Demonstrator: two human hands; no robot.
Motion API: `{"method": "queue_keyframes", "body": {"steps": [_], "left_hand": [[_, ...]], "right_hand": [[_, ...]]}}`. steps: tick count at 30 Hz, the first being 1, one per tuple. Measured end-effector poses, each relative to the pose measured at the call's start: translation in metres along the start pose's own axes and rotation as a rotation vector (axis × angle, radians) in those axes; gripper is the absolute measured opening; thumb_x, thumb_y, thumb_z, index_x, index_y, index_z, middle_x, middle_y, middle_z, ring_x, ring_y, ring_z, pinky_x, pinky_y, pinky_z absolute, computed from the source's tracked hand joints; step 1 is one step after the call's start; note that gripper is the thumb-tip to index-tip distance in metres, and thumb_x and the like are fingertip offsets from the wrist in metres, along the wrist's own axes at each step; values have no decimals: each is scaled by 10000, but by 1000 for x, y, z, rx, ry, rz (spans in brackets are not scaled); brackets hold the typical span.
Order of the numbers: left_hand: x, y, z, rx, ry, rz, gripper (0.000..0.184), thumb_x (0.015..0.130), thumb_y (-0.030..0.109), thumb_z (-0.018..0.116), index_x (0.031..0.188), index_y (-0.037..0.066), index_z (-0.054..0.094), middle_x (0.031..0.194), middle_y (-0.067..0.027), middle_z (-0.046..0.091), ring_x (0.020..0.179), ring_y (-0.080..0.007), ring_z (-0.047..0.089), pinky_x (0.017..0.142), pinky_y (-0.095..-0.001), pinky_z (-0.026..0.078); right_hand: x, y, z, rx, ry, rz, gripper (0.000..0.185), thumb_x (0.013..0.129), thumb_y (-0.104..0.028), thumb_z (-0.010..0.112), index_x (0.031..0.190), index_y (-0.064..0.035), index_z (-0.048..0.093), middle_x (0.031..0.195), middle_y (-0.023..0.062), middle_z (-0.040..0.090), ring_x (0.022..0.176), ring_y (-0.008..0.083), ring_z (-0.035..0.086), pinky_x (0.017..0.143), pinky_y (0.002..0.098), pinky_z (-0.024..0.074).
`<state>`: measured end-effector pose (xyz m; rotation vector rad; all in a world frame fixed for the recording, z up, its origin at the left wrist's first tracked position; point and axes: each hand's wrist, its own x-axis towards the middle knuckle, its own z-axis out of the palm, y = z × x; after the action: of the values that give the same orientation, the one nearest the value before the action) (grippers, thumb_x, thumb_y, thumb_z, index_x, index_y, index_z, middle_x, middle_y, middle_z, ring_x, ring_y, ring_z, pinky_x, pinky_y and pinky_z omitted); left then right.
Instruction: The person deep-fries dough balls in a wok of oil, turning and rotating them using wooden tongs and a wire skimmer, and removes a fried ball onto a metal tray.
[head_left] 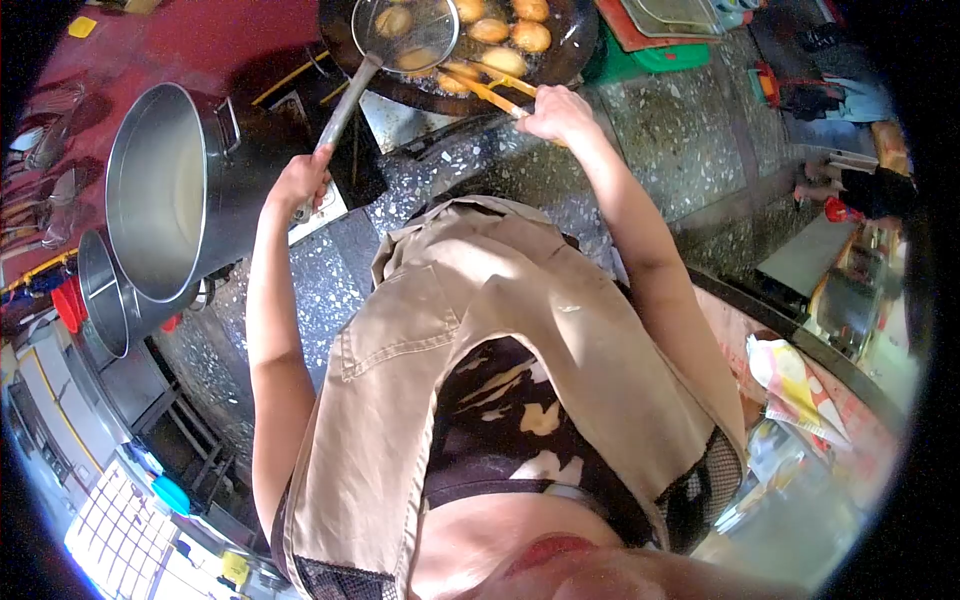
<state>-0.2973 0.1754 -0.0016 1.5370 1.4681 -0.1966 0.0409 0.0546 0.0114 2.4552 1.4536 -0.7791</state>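
My left hand [300,183] is closed around the handle of a round mesh skimmer [347,108]. The skimmer's mesh head is over the left side of a dark wok [574,50], with a couple of golden pieces visible in or beneath it. Several golden-brown fried pieces [530,36] lie in the wok. My right hand [560,114] grips yellow-orange tongs [487,93], whose tips reach among the pieces at the wok's near side. Whether the tongs pinch a piece, I cannot tell.
On the left stands a large metal pot [155,190] with a smaller metal pot [108,300] beside it. A green tray [672,58] and a wire rack [680,14] sit right of the wok. Speckled stone counter [660,150] runs along the right.
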Motion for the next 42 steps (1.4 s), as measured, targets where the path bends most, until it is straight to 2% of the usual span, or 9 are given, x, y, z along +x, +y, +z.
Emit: {"method": "queue_keyframes", "body": {"steps": [16, 42], "left_hand": [[1, 1, 0, 52, 25, -20, 639, 857, 551, 372, 692, -47, 527, 501, -68, 481, 411, -162, 492, 400, -317, 390], [-2, 1, 1, 38, -3, -44, 599, 866, 525, 379, 676, -25, 517, 498, -51, 467, 410, -151, 479, 392, -309, 380]], "right_hand": [[-6, -4, 0, 26, -44, 30, 525, 659, -352, 630, 1059, -19, 555, 1086, 144, 560, 1021, 268, 536, 867, 343, 434], [-8, -4, 4, 55, -11, 45, 506, 650, -352, 645, 1027, -20, 584, 1051, 141, 584, 985, 272, 563, 830, 354, 461]]}}
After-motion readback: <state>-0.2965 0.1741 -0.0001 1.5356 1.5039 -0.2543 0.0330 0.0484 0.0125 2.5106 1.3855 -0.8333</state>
